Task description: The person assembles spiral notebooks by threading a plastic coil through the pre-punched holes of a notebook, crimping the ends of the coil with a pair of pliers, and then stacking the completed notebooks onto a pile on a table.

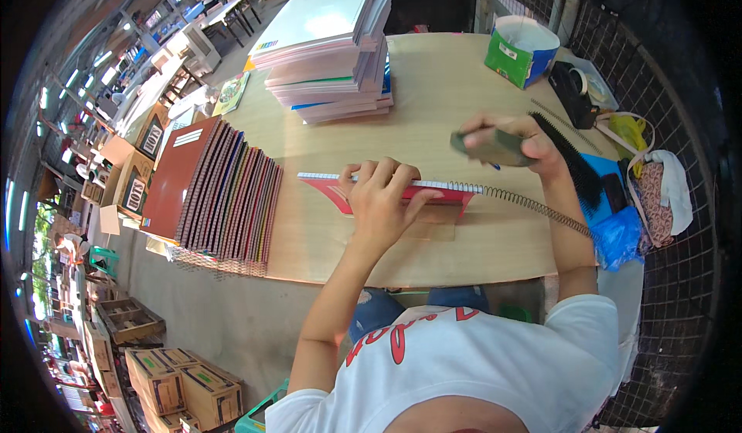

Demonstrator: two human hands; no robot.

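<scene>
My left hand (382, 201) is wrapped over the upper edge of a red-covered notebook (456, 199), holding it on edge on the table. A dark wire coil (518, 199) sits in the holes at the notebook's right end. From there its loose length trails right and down to my right forearm. My right hand (533, 135) is closed on a dark green block (498, 146), held above and just beyond the coil. The block is smeared by motion, so its exact kind does not show.
Coil-bound notebooks (185, 182) are stacked at the table's left edge. A tall pile of unbound books (325, 39) stands behind. To the right are a green-and-blue tub (514, 58), a tape dispenser (572, 93), black coils (572, 158) and a blue plastic bag (618, 236), beside mesh fencing.
</scene>
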